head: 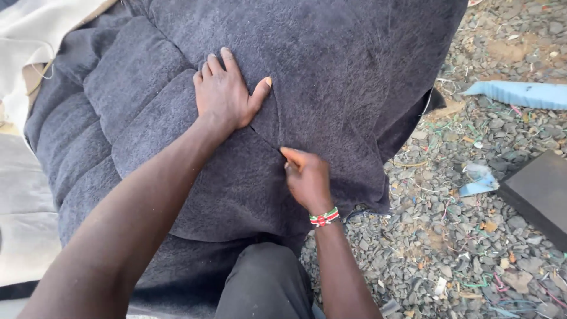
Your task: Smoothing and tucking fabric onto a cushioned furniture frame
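Observation:
A dark grey plush fabric cover [331,65] is draped over a padded, channelled cushion form [118,88]. My left hand [227,94] lies flat on the fabric, fingers spread and thumb out, pressing beside a seam or fold. My right hand [306,177], with a striped bracelet at the wrist, is closed in a fist at the lower end of that fold, thumb pushing into the crease. Whether it holds a small tool is hidden.
Gravel ground [449,248] strewn with thread and scraps lies to the right. A blue foam strip [520,93] and a dark flat slab [540,192] rest there. Pale cloth [35,29] shows at upper left. My dark-trousered knee [266,277] is below.

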